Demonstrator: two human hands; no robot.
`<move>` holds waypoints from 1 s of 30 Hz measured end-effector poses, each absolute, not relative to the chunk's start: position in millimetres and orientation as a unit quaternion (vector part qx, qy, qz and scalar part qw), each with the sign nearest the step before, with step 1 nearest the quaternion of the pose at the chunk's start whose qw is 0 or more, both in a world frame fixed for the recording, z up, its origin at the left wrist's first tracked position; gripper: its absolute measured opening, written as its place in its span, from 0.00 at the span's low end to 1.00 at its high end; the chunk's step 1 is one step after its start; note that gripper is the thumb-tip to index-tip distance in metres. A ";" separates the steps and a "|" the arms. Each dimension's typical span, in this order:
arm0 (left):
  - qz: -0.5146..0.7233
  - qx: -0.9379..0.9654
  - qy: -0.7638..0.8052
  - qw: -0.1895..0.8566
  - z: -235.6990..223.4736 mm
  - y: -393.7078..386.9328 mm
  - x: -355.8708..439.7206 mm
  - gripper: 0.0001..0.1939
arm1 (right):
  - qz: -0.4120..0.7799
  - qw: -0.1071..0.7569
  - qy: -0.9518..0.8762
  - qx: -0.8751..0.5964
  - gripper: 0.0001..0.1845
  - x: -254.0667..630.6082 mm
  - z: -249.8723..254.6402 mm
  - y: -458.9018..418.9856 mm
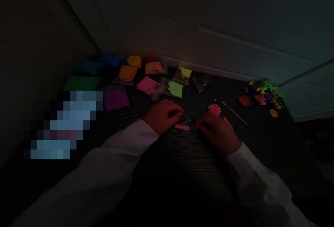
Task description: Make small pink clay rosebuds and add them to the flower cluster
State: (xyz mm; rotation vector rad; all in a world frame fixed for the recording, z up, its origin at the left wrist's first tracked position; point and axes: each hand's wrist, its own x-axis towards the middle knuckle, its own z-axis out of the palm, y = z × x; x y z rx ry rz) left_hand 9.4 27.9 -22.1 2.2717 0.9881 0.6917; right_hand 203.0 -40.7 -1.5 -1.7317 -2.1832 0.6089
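Observation:
My left hand (pixel 164 116) hovers low over the dark table, its thumb and forefinger curled together; whether anything is between them is hidden. Just below its fingertips lies a short row of several flat pink clay discs (pixel 184 128), overlapping edge to edge. To the right of that row, my right hand (pixel 218 132) is closed, with a tiny pink clay piece (pixel 195 127) at its fingertips. Behind its knuckles sits a ruffled pink clay flower (pixel 214 109). A flat pink tool (pixel 228 123) is partly covered by this hand, and a thin pink stick tool (pixel 235 113) lies beyond it.
Packets of coloured clay line the back, among them purple (pixel 116 98), pink (pixel 147 85), light green (pixel 175 89) and orange (pixel 128 73). A reddish lump (pixel 244 101) and small colourful clay figures (pixel 266 93) stand at the right. A bright blurred-out screen (pixel 70 124) is at the left.

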 end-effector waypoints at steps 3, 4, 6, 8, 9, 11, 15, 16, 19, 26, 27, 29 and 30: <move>0.257 0.846 0.371 0.283 -22.5 28.3 9.2 0.07 | 0.204 0.130 -0.755 -0.609 0.05 202.3 -2.1 -41.7; 0.256 0.846 0.373 0.283 -22.6 28.4 9.1 0.07 | 0.203 0.126 -0.755 -0.610 0.05 202.1 -2.4 -41.9; 0.255 0.846 0.373 0.283 -22.5 28.5 9.2 0.07 | 0.204 0.121 -0.756 -0.610 0.05 201.9 -2.7 -42.2; 0.252 0.847 0.373 0.284 -22.0 28.6 9.4 0.07 | 0.209 0.126 -0.756 -0.607 0.05 202.0 -2.6 -42.3; 0.251 0.847 0.374 0.284 -21.6 28.5 9.5 0.07 | 0.211 0.133 -0.756 -0.605 0.05 202.2 -2.4 -42.4; 0.250 0.845 0.376 0.285 -21.0 28.3 9.6 0.07 | 0.214 0.148 -0.755 -0.601 0.05 202.8 -1.9 -42.6; 0.246 0.846 0.377 0.284 -20.3 27.4 9.4 0.08 | 0.205 0.165 -0.756 -0.599 0.05 204.0 -1.5 -43.4; 0.246 0.847 0.377 0.284 -20.3 27.3 9.4 0.08 | 0.204 0.163 -0.756 -0.600 0.05 203.9 -1.7 -43.6; 0.249 0.846 0.377 0.284 -19.8 27.1 9.5 0.07 | 0.207 0.148 -0.755 -0.604 0.05 202.9 -2.1 -43.8; 0.250 0.845 0.377 0.285 -19.1 26.7 9.9 0.07 | 0.203 0.126 -0.758 -0.607 0.06 200.0 -0.2 -44.2; 0.251 0.845 0.377 0.284 -19.5 26.7 9.7 0.07 | 0.206 0.129 -0.756 -0.607 0.06 200.2 0.1 -44.2; 0.253 0.845 0.376 0.282 -20.2 26.7 9.2 0.07 | 0.215 0.139 -0.753 -0.606 0.06 201.1 0.4 -44.2; 0.253 0.846 0.374 0.282 -20.5 26.7 9.0 0.07 | 0.220 0.146 -0.751 -0.605 0.06 201.8 0.6 -44.1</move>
